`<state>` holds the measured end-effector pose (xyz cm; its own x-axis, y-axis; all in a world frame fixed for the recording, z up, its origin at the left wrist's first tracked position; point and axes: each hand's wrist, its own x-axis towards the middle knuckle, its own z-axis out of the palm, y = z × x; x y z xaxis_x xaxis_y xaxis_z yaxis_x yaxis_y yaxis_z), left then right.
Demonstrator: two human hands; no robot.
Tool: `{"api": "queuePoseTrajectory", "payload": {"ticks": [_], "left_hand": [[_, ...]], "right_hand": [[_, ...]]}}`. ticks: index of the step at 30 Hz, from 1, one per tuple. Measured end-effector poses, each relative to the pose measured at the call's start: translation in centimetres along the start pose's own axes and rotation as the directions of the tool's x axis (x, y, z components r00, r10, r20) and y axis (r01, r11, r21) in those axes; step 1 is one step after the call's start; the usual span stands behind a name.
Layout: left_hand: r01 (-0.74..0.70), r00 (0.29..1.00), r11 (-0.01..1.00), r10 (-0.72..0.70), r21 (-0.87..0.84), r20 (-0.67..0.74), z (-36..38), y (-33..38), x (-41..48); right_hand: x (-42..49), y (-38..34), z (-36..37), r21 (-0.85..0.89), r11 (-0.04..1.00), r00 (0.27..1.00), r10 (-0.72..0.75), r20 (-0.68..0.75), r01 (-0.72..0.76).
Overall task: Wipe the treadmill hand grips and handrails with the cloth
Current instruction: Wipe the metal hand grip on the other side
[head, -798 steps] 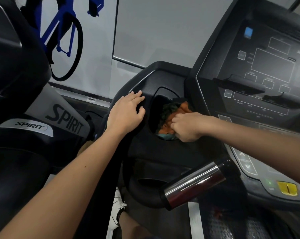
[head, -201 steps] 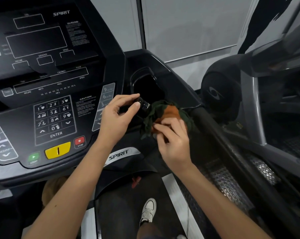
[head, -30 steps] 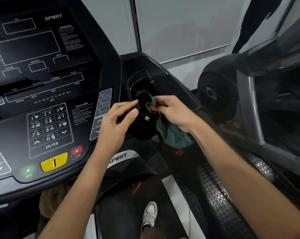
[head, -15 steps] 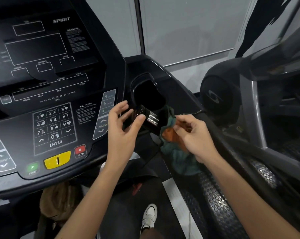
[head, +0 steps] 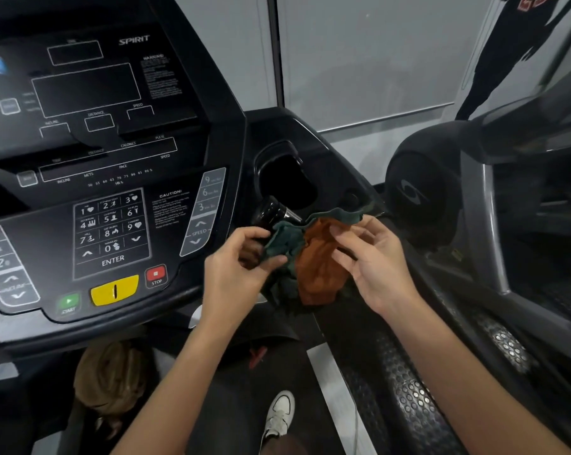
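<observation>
Head view: the cloth (head: 320, 264), orange on one side and dark green on the other, hangs bunched between both hands just off the lower right corner of the console (head: 113, 159). The left hand (head: 241, 264) pinches the cloth's green edge between thumb and fingers. The right hand (head: 372, 261) holds the cloth from the other side, its fingers half curled against the orange face and its thumb over the top green edge. The cloth's upper fold lies against the hand grip (head: 272, 213), a short bar with a black cap and a chrome band that juts out beside the console's right edge, just below the cup holder (head: 287, 178). On the console's lower edge sit a green start button (head: 68, 302), a yellow key (head: 115, 290) and a red stop button (head: 156, 274). A white shoe (head: 279, 415) stands on the belt below. Another machine (head: 422, 195) stands past the right rail.
</observation>
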<state>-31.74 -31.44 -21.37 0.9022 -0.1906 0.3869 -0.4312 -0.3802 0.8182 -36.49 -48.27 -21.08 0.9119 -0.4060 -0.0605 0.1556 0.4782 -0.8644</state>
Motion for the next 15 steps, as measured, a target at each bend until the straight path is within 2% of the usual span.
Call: {"api": "queuePoseTrajectory", "payload": {"ticks": [4,6,8,11,15], "left_hand": [[-0.113,0.982,0.993,0.119,0.045,-0.145,-2.4,-0.1,1.4],[-0.120,0.959,0.990,0.133,0.068,-0.249,-2.9,0.3,2.6],[-0.114,0.952,0.992,0.125,0.055,-0.279,-2.7,0.8,4.0],[-0.043,0.987,0.986,0.017,-0.160,-0.158,-1.7,1.8,5.9],[0.037,0.989,0.958,0.006,-0.286,0.148,-1.0,3.0,6.3]], "right_hand": [[-0.5,0.6,-0.7,-0.330,0.928,0.985,-0.171,0.027,0.170],[-0.8,1.4,-0.9,-0.386,0.899,0.974,-0.228,-0.011,0.207],[-0.9,2.3,-1.2,-0.418,0.882,0.969,-0.246,-0.019,0.216],[-0.8,2.5,-1.7,-0.461,0.860,0.968,-0.251,-0.008,0.220],[-0.2,2.2,-2.7,-0.553,0.791,0.959,-0.276,0.057,0.260]]}}
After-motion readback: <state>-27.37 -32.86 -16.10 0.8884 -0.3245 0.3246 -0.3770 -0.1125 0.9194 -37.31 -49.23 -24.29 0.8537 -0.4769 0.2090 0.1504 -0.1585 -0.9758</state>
